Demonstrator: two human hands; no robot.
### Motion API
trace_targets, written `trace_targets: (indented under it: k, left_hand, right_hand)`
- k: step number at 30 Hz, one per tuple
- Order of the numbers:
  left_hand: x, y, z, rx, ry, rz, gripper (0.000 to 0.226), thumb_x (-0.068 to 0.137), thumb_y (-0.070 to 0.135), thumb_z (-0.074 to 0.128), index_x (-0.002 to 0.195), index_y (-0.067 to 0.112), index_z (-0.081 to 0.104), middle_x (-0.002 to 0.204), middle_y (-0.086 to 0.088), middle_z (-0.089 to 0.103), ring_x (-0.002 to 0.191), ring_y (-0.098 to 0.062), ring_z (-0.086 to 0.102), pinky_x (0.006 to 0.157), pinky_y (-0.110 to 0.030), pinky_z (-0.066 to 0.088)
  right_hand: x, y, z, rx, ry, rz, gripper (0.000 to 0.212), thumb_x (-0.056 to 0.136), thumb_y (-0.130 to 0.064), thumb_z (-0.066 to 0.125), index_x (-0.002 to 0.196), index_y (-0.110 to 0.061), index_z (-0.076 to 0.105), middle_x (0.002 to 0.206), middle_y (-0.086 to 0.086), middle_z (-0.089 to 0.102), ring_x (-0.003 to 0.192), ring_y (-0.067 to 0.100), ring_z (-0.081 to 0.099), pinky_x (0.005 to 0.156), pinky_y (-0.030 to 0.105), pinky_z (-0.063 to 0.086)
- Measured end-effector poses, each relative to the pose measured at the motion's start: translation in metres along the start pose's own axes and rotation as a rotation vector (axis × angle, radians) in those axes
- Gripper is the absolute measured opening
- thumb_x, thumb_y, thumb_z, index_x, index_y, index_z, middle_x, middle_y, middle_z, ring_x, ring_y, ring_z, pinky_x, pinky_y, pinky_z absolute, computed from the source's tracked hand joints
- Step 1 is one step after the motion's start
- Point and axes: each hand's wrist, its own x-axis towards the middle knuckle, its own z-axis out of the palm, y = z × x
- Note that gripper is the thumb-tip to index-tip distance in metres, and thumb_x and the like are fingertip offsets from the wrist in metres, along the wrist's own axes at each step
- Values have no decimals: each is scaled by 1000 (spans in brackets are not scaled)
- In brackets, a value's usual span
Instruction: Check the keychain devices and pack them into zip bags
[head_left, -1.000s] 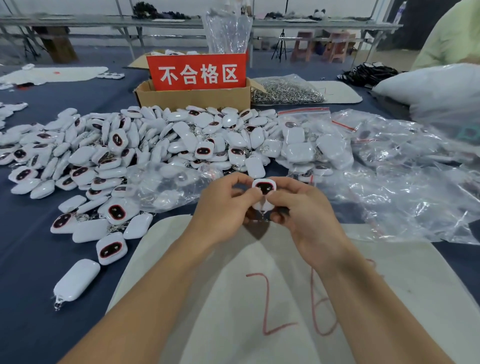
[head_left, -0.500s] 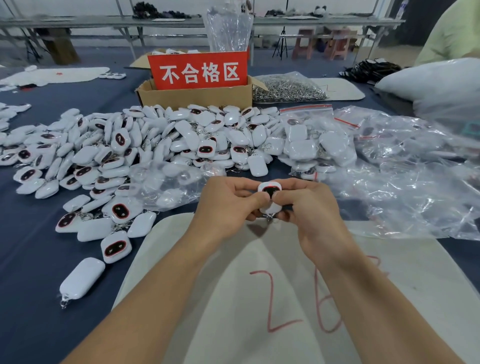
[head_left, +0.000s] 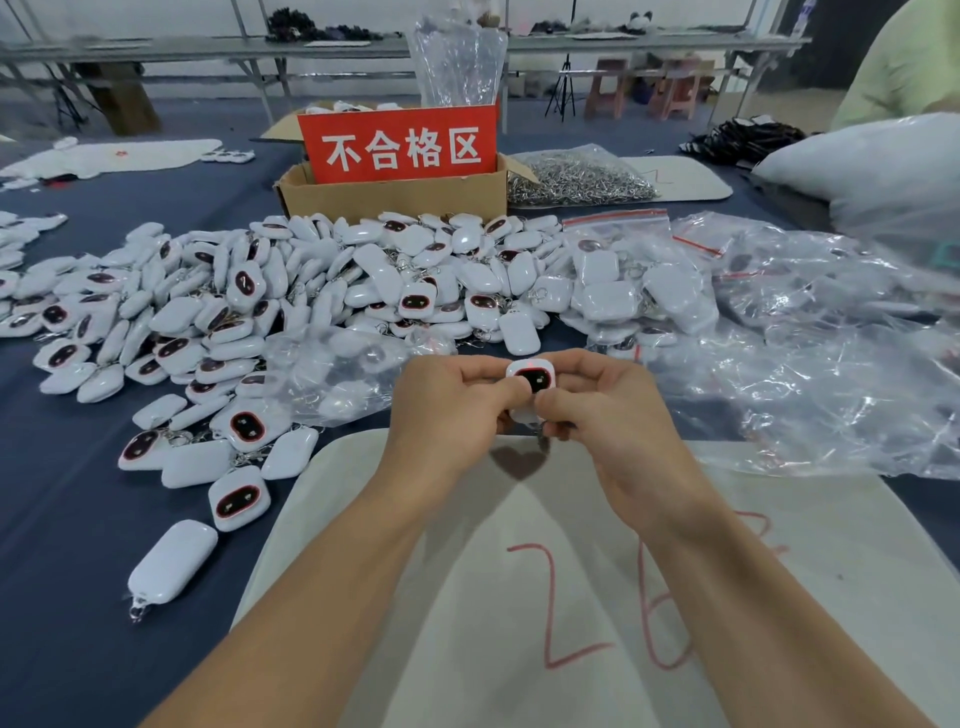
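Item under inspection: one white keychain device (head_left: 532, 378), dark screen face with a red outline turned up toward the camera, held at the centre of the frame above the far edge of a white mat (head_left: 779, 545) marked with red handwritten digits.

Left hand (head_left: 457, 410): fingers curled, thumb and fingertips pinching the device's left edge. Right hand (head_left: 608, 415): fingers curled likewise, pinching the right edge and lower part. The thumbs meet over the lower half of the device. A metal clasp shows just below it, partly hidden by the right fingers.

Stock: a large pile of devices (head_left: 322, 291) lies across the left and centre of the frame on the blue table cover (head_left: 62, 519), some face up, some face down. A filled zip bag (head_left: 623, 275) with a red seal sits right of the pile. Loose clear zip bags (head_left: 831, 353) are heaped at the right of the frame.

Upper centre: a cardboard box (head_left: 395, 195) carrying a red sign (head_left: 397, 145) with white characters. A bag of metal rings (head_left: 576, 179) lies just right of it
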Motion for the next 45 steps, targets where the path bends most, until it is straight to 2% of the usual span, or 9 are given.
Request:
trace_targets:
  k: [5, 12, 20, 24, 27, 30, 33, 38, 45]
  left_hand:
    - [1, 1, 3, -50, -29, -25, 14, 88, 6, 76, 99, 13, 82, 82, -10, 80, 74, -30, 78, 75, -39, 63]
    - [-1, -1, 3, 23, -101, 4, 16, 86, 9, 76, 95, 19, 83, 83, -6, 80, 79, -22, 78, 81, -38, 62]
    - [-3, 2, 6, 2, 23, 42, 23, 88, 13, 76, 82, 34, 82, 74, -2, 79, 62, -17, 74, 65, -35, 63]
    - [-6, 3, 8, 96, 60, 127, 8, 83, 26, 75, 85, 32, 81, 72, 4, 78, 66, -15, 76, 67, -32, 62]
    - [-8, 8, 4, 26, 77, 208, 15, 89, 16, 76, 82, 28, 81, 74, 6, 78, 66, -11, 75, 66, -25, 61]
    - [-8, 11, -6, 283, 284, 496, 26, 87, 9, 71, 91, 33, 78, 82, 21, 76, 81, 4, 72, 79, -12, 54]
    - [-8, 14, -18, 592, 436, 623, 44, 77, 12, 57, 112, 32, 75, 104, 19, 75, 99, 1, 65, 85, -11, 45]
    - [4, 13, -39, 1192, 118, 389, 96, 65, 34, 51, 159, 30, 33, 167, 4, 29, 158, -19, 13, 128, -42, 14]
    - [14, 0, -46, 1263, 84, 298, 112, 70, 20, 68, 165, 25, 8, 133, 3, 60, 134, -17, 47, 129, -39, 2]
  right_hand:
    - [0, 2, 2, -52, 17, -40, 38, 78, 11, 75, 100, -20, 79, 83, 6, 80, 66, 14, 65, 57, 16, 49]
    - [1, 4, -4, -149, 130, -27, 49, 53, -2, 68, 87, -34, 82, 79, 1, 80, 81, 24, 78, 70, 33, 55]
    - [0, 11, 7, -271, 185, -226, 38, 88, -4, 73, 122, -22, 73, 104, -9, 80, 93, -1, 75, 84, 21, 60]
    - [-3, 14, 13, -499, 131, -283, 40, 88, -12, 67, 121, -35, 68, 101, -10, 77, 95, 12, 73, 91, 39, 59]
    - [1, 9, 7, -314, 78, -208, 21, 98, -10, 55, 104, -20, 73, 92, 1, 78, 86, 22, 75, 81, 45, 62]
    - [1, 4, 7, 145, 52, -28, 23, 103, -4, 50, 104, -11, 72, 100, 6, 79, 73, 22, 74, 63, 30, 57]
    - [3, 4, 3, 152, 113, 26, 16, 100, -7, 52, 110, -14, 62, 98, 1, 80, 58, 19, 65, 50, 23, 45]
    - [2, 5, 0, -100, 117, -28, 10, 90, -17, 68, 99, -14, 64, 86, 2, 79, 51, 16, 54, 54, 27, 42]
    - [4, 12, -1, -313, 188, -130, 6, 86, -37, 68, 86, -37, 75, 70, -7, 74, 53, 5, 51, 59, 29, 41]
